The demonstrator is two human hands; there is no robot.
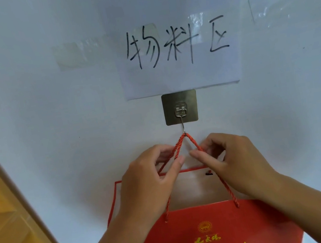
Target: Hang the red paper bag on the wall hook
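Red paper bag [216, 233] at the wall hook [181, 115], both hands on its cords.

The twisted red cord handle [185, 138] makes a peak over the tip of the hook. The left hand [149, 184] pinches the left strand, and the right hand [234, 162] pinches the right strand, both just below the hook. The bag hangs under the hands, against the white wall [48, 118]. A paper sign [178, 54] is just above the hook plate.
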